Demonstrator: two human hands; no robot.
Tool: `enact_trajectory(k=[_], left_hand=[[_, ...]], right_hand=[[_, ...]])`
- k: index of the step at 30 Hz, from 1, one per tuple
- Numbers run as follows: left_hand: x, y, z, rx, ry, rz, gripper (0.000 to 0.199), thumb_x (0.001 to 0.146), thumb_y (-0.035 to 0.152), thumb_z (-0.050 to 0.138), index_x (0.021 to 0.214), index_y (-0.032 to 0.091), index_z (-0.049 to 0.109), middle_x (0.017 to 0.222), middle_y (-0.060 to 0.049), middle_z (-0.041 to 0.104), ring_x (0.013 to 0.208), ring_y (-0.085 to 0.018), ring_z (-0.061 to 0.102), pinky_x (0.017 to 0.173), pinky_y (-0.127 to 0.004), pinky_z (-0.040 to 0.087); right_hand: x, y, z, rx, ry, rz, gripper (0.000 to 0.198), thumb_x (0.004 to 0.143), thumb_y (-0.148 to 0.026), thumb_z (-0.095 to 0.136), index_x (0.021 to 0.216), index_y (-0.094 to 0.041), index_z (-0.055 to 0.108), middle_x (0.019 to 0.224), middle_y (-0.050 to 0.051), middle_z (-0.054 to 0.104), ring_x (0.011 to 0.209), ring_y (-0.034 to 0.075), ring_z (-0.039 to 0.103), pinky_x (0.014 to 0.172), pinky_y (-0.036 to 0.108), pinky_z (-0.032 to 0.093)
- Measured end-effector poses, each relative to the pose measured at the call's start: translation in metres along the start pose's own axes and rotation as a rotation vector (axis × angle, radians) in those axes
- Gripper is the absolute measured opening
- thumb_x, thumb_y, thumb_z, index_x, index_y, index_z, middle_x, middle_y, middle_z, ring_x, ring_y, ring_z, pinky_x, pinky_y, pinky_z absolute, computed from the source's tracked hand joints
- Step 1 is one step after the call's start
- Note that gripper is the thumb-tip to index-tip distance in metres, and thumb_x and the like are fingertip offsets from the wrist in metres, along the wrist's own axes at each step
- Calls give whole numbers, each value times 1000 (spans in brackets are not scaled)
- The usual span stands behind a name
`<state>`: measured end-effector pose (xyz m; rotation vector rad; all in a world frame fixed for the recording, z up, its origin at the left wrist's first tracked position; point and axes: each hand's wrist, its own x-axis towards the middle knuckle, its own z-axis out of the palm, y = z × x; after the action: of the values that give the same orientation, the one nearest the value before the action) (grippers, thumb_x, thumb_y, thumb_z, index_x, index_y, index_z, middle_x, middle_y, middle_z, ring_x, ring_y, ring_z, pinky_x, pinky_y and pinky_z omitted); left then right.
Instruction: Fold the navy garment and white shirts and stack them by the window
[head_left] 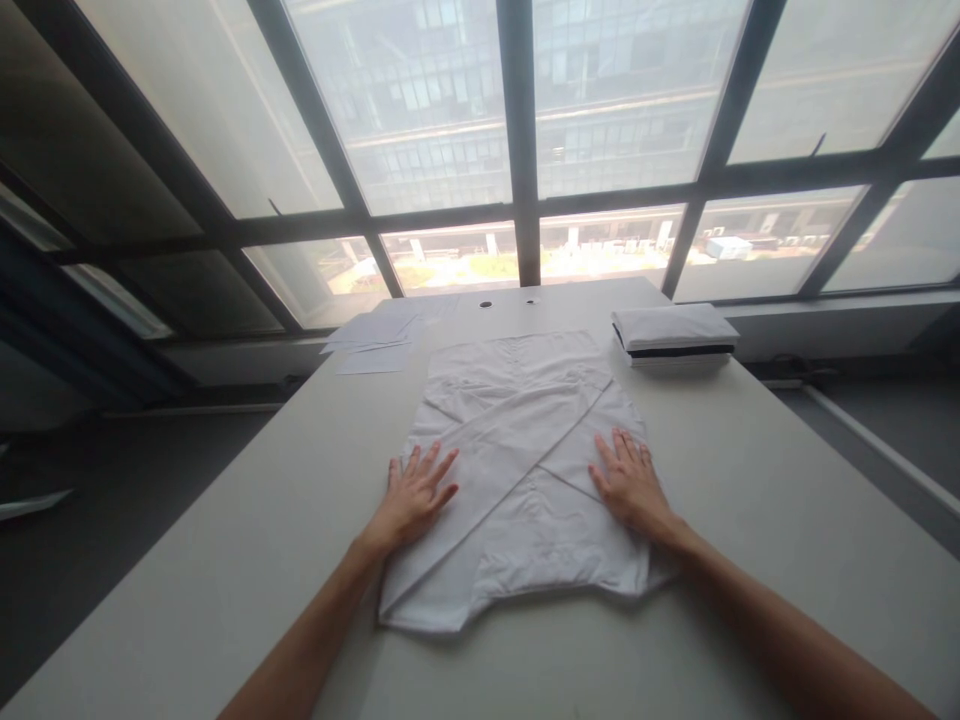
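A white long-sleeved shirt (517,440) lies flat on the table, its sleeves folded crosswise over the body. Its collar end cannot be made out clearly. My left hand (415,492) rests palm down on the shirt's left side, fingers spread. On the right side of the cloth, my right hand (628,482) also lies flat with its fingers apart. Neither hand grips the fabric. Small wrinkles run down the middle of the shirt, and a sleeve end reaches the lower left corner near the table's front.
The white table (255,560) stretches toward large windows (607,100). A stack of folded clothes (675,333), white with a dark layer, sits at the back right. Sheets of paper (375,335) lie at the back left. Two round holes mark the table's far end.
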<state>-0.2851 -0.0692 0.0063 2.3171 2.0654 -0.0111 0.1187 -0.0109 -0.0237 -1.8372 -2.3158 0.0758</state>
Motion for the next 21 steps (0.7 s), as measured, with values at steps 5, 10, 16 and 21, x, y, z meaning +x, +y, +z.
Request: enact_trajectory(k=[5,10,16,21], left_hand=[[-1,-2,-10,-62,20,-63,56,108,45,24,163,34,19,168,-10,21,154,-33,23,115,-72,19],[-17,32,-13,-60,-89,-117,59,106,46,32,162,28,24,168,-17,20,153,-41,20,111,-77,20],[-62,93,-17,-50,-160,3,73,98,60,47,162,36,22,169,-16,12,150,-51,18,111,-76,20],[-30,85,-37,-90,59,146,63,98,59,46,156,35,39,167,-10,27,153,-43,20,116,-71,21]], right_hand=[[0,3,4,-21,15,-27,60,103,-42,38,156,-14,40,164,21,30,154,34,22,124,52,15],[8,32,0,-29,5,-137,60,103,-43,38,156,-15,41,165,20,29,153,34,24,123,52,19],[34,105,-19,2,-20,-375,60,102,-44,41,154,-15,44,162,19,35,151,30,31,121,51,28],[18,98,-35,121,216,-218,51,102,-37,39,145,-13,53,153,20,49,145,32,42,118,57,33]])
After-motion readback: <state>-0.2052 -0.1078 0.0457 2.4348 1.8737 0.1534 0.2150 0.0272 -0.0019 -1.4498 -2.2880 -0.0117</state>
